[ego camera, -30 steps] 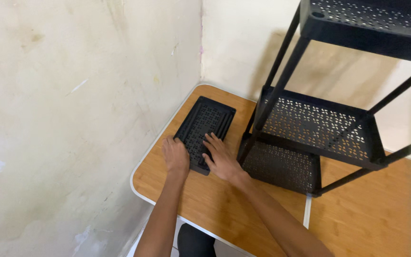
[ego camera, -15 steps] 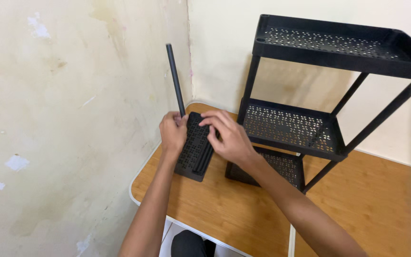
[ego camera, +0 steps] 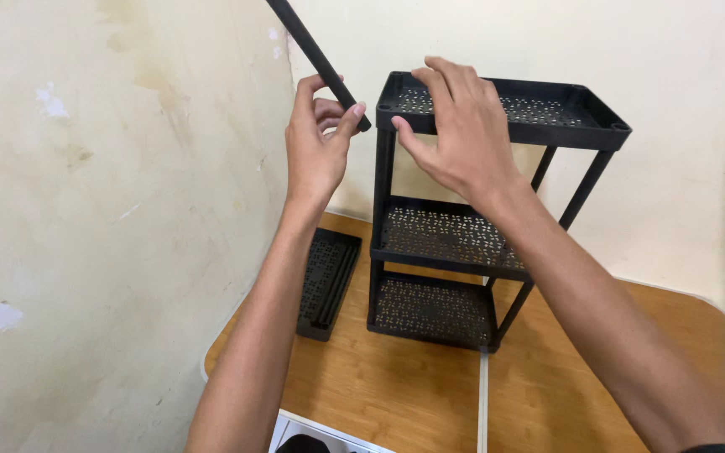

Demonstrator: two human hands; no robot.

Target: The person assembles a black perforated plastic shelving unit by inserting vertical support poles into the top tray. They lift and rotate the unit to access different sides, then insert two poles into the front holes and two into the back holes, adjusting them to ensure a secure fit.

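- Hands first: the left hand is raised beside the wall, thumb and fingers closed round the lower end of a black rod.
- Rod slants up and away from that grip toward the upper left, its top running out of view; its lower tip pokes out just past the fingertips.
- Right hand rests on the near left corner of the rack's top shelf, fingers over the rim and thumb under the edge; it looks like a light pinch, though how firmly it holds is hard to tell.
- Rod tip sits just left of that corner, near it, with a small gap between rod and right thumb.
- Rack stands upright on the table, three perforated black shelves on thin posts, below and beyond the right hand.
- Loose shelf panel lies flat on the table well below the left hand, beside the rack's left foot and against the wall.
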